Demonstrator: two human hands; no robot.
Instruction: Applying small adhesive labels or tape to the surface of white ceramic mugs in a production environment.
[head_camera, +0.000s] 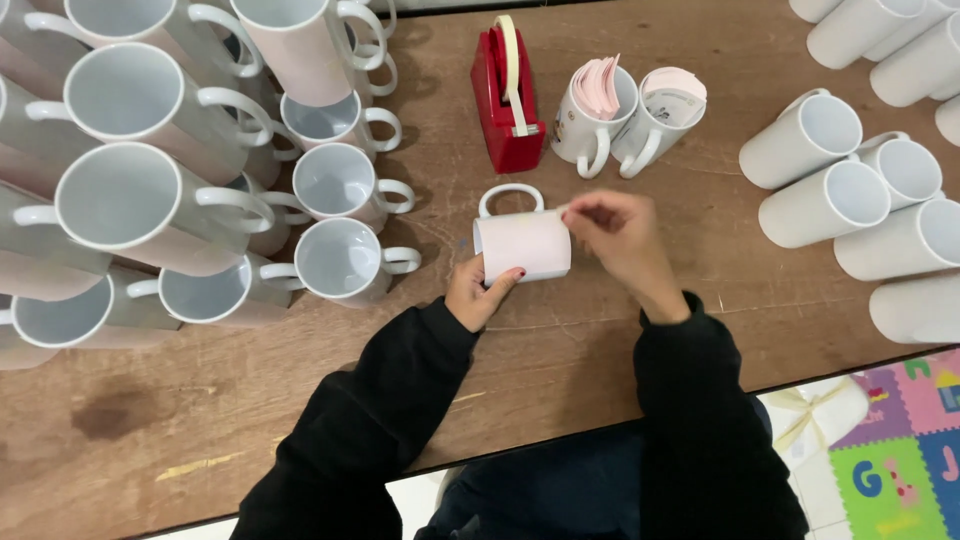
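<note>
Worn brown wooden tabletop (560, 350), stained at 8 o'clock; foam play mat (900, 450) on the floor at 4 o'clock.

Centre: white mug (522, 243) lying on its side, handle up toward 12, body wrapped in a pale sheet. Left hand (478, 292) cups it from 7 o'clock, thumb pressed on the lower edge of the wrap, fingers hidden beneath. Right hand (622, 235) at 3 o'clock of the mug, fingertips pinched together at its upper right rim, seemingly on the sheet edge or a bit of tape; too small to tell which.

Handling, judged: glazed ceramic, rigid, moderately heavy, smooth and a bit slippery, chips if knocked against neighbours. The wrap looks thin and likely to slide or crease. Safest hold is around the barrel or by the handle.

Around: red tape dispenser (508, 100) at 12 o'clock; two upright mugs stuffed with pink paper slips (625, 115) at 1 o'clock; crowd of wrapped mugs (180, 170) at 9–10 o'clock; bare white mugs on their sides (860, 180) at 2–3 o'clock.
</note>
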